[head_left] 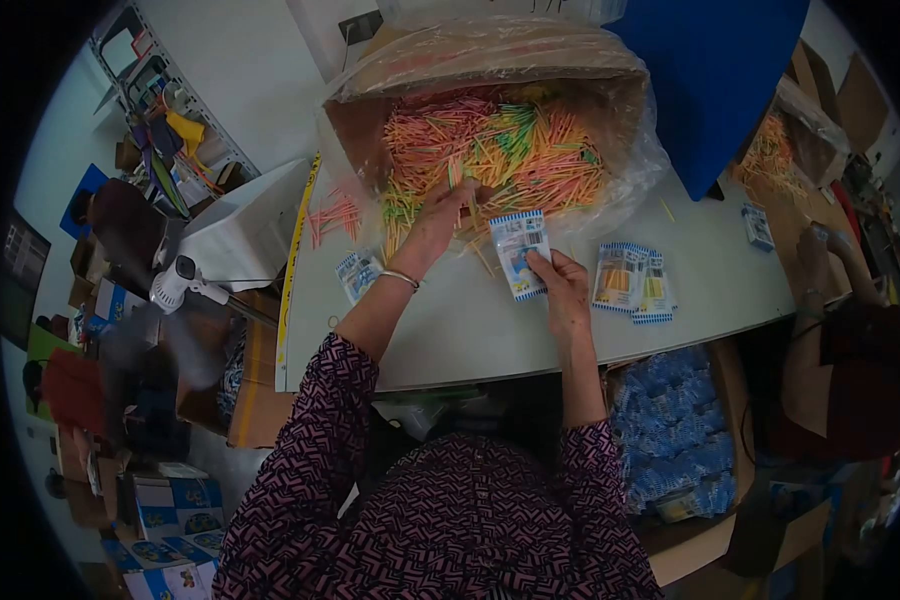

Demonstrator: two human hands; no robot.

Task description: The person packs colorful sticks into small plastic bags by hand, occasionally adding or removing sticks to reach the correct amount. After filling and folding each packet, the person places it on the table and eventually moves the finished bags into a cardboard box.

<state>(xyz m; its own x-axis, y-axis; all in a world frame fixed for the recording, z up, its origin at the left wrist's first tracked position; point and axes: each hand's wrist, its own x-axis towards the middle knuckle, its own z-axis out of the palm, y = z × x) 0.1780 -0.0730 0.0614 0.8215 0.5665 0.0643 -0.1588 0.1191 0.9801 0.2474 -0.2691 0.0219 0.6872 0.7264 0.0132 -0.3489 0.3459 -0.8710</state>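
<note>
Thin coloured sticks (pixel 457 172) poke up from the closed fingers of my left hand (pixel 438 218), at the front of a cardboard box (pixel 355 128) on its side. Inside it lies a heap of loose pink, orange, yellow and green sticks (pixel 545 165), some spilling onto the table. My right hand (pixel 567 290) pinches a small blue-and-white printed packet (pixel 517 245), its top tilted toward my left hand. To the right, filled packets (pixel 618 275) overlap on the table. Another packet (pixel 356 274) lies partly behind my left forearm.
The pale table (pixel 440 345) has a yellow tape edge on its left. Below its front edge, a carton holds many blue packets (pixel 675 430). At right, behind a blue panel (pixel 715 80), a co-worker's arms (pixel 820 265) are beside another stick heap. A white fan (pixel 177 285) stands left.
</note>
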